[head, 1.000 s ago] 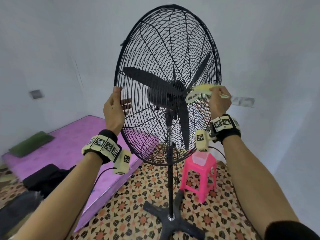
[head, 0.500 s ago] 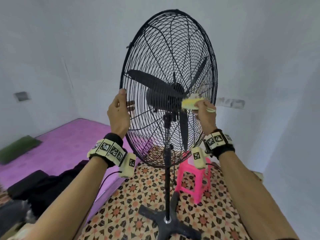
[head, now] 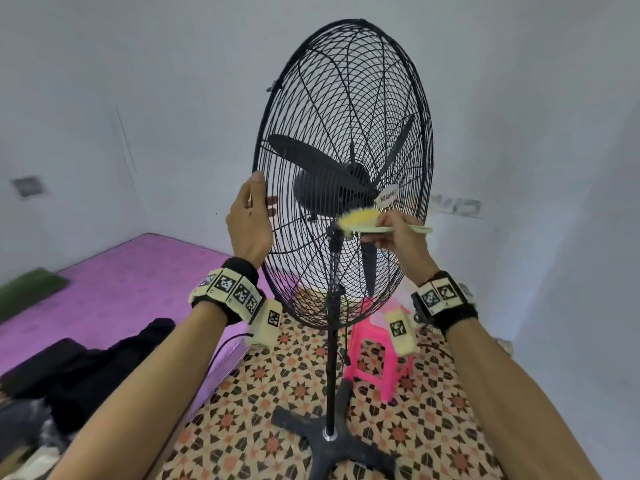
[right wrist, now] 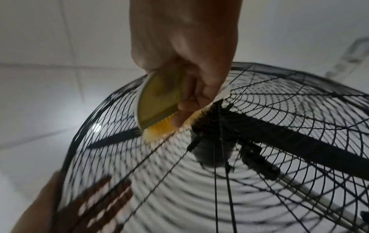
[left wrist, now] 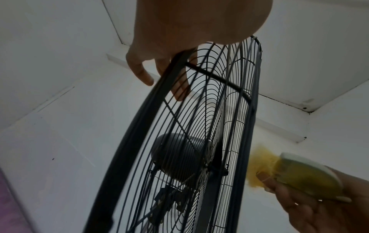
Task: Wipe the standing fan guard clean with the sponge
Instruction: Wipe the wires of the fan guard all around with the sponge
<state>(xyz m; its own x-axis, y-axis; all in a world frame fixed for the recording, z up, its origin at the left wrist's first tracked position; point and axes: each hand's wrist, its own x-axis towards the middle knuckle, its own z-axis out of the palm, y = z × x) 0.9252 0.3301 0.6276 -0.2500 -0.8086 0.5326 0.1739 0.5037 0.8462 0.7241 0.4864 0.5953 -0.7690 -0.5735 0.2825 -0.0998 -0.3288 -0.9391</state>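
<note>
Shift since earlier frames: sponge (head: 360,216) down from beside the hub badge to just below it, nearer the pole; left hand (head: 250,223) at the same rim spot; whole fan sitting further right in the head view.
Fan guard (head: 322,98): black wire cage, upright on its stand, turned partly edge-on; upper half untouched by either hand at this moment.
Stand base (head: 329,441): cross foot on patterned floor, pink stool (head: 381,358) just beside it.
Left hand grip: thumb in front of the rim, fingers (right wrist: 103,203) flat against the rear wires; bracing, not clenched round anything.
Right hand (head: 401,237) grip: closed on the sponge's pale holder, yellow fibres pressed against the front wires.
Sponge position: front face of guard, centre, just under the badge (head: 388,195).
Risk, tipping: sideways push on a tall thin pole; likely wobble if the left brace lets go.
Risk, snagging: loose yellow fibres catching between wires; probable shedding or a jerked stroke.
Risk, fingers: rear fingertips poking through toward the blades; harmless only while unpowered, power state not visible.
Risk, coverage: narrow strokes near hub; outer rings easily missed.
</note>
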